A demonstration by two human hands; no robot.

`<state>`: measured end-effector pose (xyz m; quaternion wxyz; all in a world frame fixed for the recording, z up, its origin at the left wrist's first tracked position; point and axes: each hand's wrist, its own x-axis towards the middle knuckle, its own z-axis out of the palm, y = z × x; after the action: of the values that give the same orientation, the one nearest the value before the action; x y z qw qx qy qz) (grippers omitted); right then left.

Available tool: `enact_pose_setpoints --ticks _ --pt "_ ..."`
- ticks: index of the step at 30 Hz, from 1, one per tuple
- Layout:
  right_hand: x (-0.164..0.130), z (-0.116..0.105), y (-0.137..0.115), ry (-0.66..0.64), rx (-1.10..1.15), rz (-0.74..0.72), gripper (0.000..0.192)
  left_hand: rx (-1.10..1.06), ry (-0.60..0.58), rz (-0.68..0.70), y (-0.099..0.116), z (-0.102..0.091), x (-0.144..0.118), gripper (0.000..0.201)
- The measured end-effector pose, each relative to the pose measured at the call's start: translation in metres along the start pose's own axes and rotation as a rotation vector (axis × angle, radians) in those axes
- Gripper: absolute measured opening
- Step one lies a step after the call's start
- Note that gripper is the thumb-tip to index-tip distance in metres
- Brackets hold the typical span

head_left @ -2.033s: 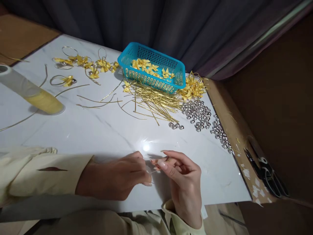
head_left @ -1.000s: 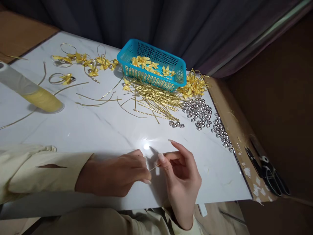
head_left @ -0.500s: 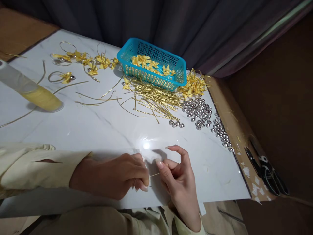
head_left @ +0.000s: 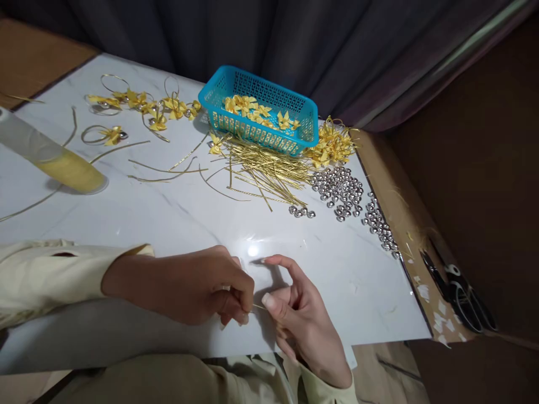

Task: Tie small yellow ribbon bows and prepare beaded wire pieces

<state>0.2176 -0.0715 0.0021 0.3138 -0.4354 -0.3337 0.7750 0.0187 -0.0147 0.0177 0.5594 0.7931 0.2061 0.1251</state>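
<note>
Near the front edge of the white table, my left hand (head_left: 197, 286) is closed, thumb and fingers pinching a thin gold cord (head_left: 258, 306). A short stretch of that cord runs across to my right hand (head_left: 305, 322), whose thumb and fingers pinch the other end while the index finger reaches forward. Most of the cord is hidden inside the fingers. Farther back lies a pile of gold cords (head_left: 269, 168). To its right are many small silver bells or beads (head_left: 339, 188), too small to tell which.
A blue basket (head_left: 256, 132) holds yellow ribbon flowers (head_left: 244, 105). More flowers with cord loops (head_left: 174, 105) lie at the back left, and a flower heap (head_left: 334, 146) sits right of the basket. A clear tube with yellow contents (head_left: 69, 171) lies left; black-handled scissors (head_left: 465, 306) lie right.
My right hand has come slightly left and closer to my left hand, and the visible piece of cord is shorter. My left hand has shifted slightly left.
</note>
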Motion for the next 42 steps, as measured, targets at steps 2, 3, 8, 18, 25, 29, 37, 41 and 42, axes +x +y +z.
enact_pose_setpoints --ticks 2,3,8,18,25,29,37,41,42 --pt "0.000 0.001 0.000 -0.061 0.072 0.057 0.038 0.012 -0.019 -0.017 0.004 -0.004 0.000 0.022" --pt "0.000 0.001 0.000 -0.083 0.099 0.077 0.036 0.012 -0.029 -0.024 0.007 -0.006 -0.001 0.023" --pt "0.002 -0.002 0.000 0.159 -0.149 -0.162 0.028 -0.133 -0.066 -0.105 0.013 -0.017 0.000 0.022" --pt "0.008 0.017 -0.007 0.126 -0.962 -0.660 0.028 -0.803 -0.156 -0.283 0.004 -0.014 0.002 0.013" --pt "0.007 0.020 -0.005 0.011 -0.945 -0.680 0.020 -0.902 -0.195 -0.358 -0.002 -0.015 0.006 0.013" --pt "0.002 0.016 -0.011 -0.057 -0.889 -0.609 0.024 -0.873 -0.205 -0.370 -0.001 -0.021 0.006 0.017" --pt "0.006 0.019 -0.014 0.119 -0.656 -0.303 0.015 -0.972 -0.181 -0.360 -0.003 -0.022 0.007 0.017" --pt "0.007 0.025 -0.012 0.061 -0.445 -0.303 0.017 -0.972 -0.180 -0.355 -0.008 -0.018 0.006 0.016" --pt "0.007 0.024 -0.012 0.044 -0.421 -0.300 0.020 -0.985 -0.178 -0.348 -0.009 -0.018 0.005 0.015"
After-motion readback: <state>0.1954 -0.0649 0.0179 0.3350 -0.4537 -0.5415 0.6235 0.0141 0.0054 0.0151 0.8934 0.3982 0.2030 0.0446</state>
